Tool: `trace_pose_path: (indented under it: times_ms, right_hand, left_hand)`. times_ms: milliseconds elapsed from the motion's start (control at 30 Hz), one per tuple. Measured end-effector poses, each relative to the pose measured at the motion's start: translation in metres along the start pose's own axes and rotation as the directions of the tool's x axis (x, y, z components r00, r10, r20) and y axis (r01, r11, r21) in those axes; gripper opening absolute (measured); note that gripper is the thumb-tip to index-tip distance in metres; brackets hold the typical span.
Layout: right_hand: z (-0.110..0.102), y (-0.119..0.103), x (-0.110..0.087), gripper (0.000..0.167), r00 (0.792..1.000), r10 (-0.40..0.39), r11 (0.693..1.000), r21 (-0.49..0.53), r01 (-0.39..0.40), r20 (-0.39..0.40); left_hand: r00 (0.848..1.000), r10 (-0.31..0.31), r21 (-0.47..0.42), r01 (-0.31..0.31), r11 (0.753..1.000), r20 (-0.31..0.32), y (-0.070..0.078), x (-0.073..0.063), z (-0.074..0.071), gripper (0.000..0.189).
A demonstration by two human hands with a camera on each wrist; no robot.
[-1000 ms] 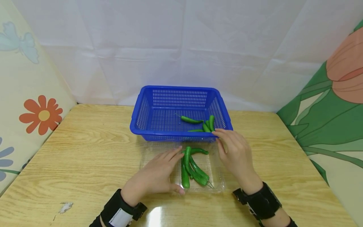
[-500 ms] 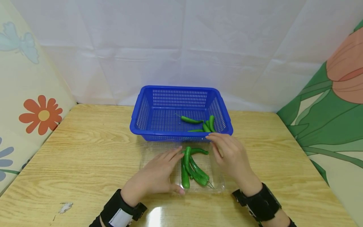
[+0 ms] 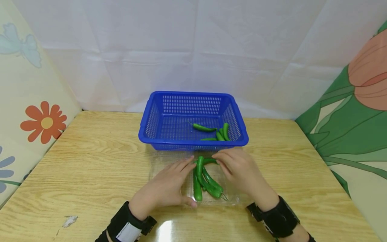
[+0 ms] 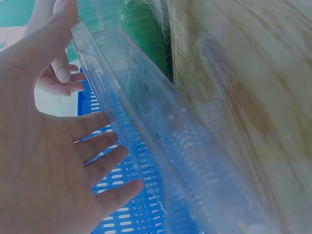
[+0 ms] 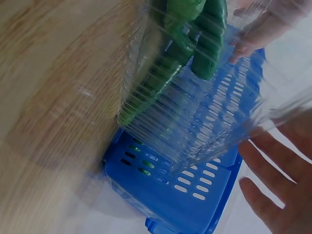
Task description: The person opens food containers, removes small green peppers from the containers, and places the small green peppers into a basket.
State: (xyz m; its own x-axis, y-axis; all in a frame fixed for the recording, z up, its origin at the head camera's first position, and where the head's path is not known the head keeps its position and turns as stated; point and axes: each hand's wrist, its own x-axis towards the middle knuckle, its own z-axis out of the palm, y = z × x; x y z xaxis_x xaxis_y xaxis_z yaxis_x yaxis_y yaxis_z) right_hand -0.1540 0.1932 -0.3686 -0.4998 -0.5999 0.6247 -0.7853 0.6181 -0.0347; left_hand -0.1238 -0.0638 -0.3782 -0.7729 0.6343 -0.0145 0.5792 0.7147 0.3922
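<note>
Near side: free lane over pale wood-grain tabletop (image 3: 205, 223) to clear ribbed plastic tray (image 3: 161, 161). L hand (image 3: 166, 186) bars tray's L side, R hand (image 3: 242, 171) its far R; long glossy green peppers (image 3: 200, 172) lie btwn. Blue perforated plastic basket (image 3: 181, 142) blocks fwd; from above, room in its L half.

A wood-grain table (image 3: 90, 151) with a whitish patch (image 3: 70, 221) at front left. Behind, a creased white sheet (image 3: 151, 43). Left wall (image 3: 33, 84): orange-red flower (image 3: 46, 123), pale-blue butterfly (image 3: 22, 47). Right: pink tulip (image 3: 369, 72).
</note>
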Motion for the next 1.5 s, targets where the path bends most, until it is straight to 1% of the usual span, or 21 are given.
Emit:
trace_pose_path:
  times_ms: [33,100,200,233,267,333,433,567,667,833,1100,1400,1500]
  right_hand:
    - [0.0,-0.001,0.0,0.013,1.0,-0.005,1.0,-0.002,0.005,0.01]
    - [0.001,-0.002,0.0,0.018,0.999,-0.014,1.0,-0.009,0.014,0.035]
    - [0.001,-0.004,0.0,0.018,0.994,-0.007,1.0,-0.019,0.009,0.105]
    - [0.001,-0.005,0.0,0.019,0.991,-0.002,1.0,-0.019,0.005,0.131]
    - [0.0,-0.006,-0.001,0.015,0.987,0.004,1.0,-0.018,-0.001,0.161]
    - [0.0,-0.008,-0.001,0.021,0.978,0.017,1.0,-0.016,-0.013,0.209]
    - [0.0,-0.01,-0.001,0.022,0.967,0.032,0.999,-0.004,-0.032,0.253]
    - [0.001,-0.012,-0.001,0.024,0.952,0.071,0.997,-0.008,-0.072,0.298]
    - [0.002,-0.013,-0.002,0.028,0.944,0.087,0.996,-0.022,-0.084,0.319]
    - [0.003,-0.014,-0.003,0.035,0.942,0.076,0.997,-0.04,-0.067,0.325]
    - [0.004,-0.017,-0.003,0.044,0.931,0.061,0.998,-0.023,-0.057,0.359]
    - [0.006,-0.019,-0.006,0.048,0.915,0.075,0.997,-0.025,-0.071,0.396]
    - [0.006,-0.02,-0.006,0.05,0.903,0.084,0.996,-0.018,-0.084,0.422]
  left_hand:
    - [1.0,0.001,0.001,-0.001,1.0,0.0,0.0,0.0,0.0,0.114]
    - [1.0,0.002,0.001,-0.002,1.0,-0.003,0.0,0.0,0.0,0.114]
    - [1.0,0.005,0.002,-0.005,1.0,-0.006,-0.001,0.0,0.0,0.114]
    - [1.0,0.006,0.001,-0.006,1.0,-0.006,-0.001,0.0,0.0,0.114]
    - [1.0,0.005,0.001,-0.005,1.0,-0.007,-0.001,0.0,0.0,0.114]
    - [1.0,0.004,-0.002,-0.004,1.0,-0.006,0.0,0.0,0.0,0.114]
    - [1.0,0.004,-0.002,-0.004,1.0,-0.007,-0.001,0.0,0.0,0.115]
    - [1.0,0.005,0.003,-0.005,1.0,-0.007,-0.001,0.0,0.0,0.115]
    - [1.0,0.007,0.004,-0.007,1.0,-0.01,-0.001,0.0,0.0,0.115]
    - [1.0,0.001,0.007,-0.001,1.0,-0.005,0.0,0.0,0.0,0.116]
    - [1.0,-0.008,0.008,0.008,1.0,0.008,0.001,0.0,-0.001,0.117]
    - [1.0,-0.013,0.014,0.013,1.0,0.014,0.0,0.001,0.0,0.116]
    - [1.0,-0.011,0.015,0.01,1.0,0.012,0.0,0.001,0.0,0.116]
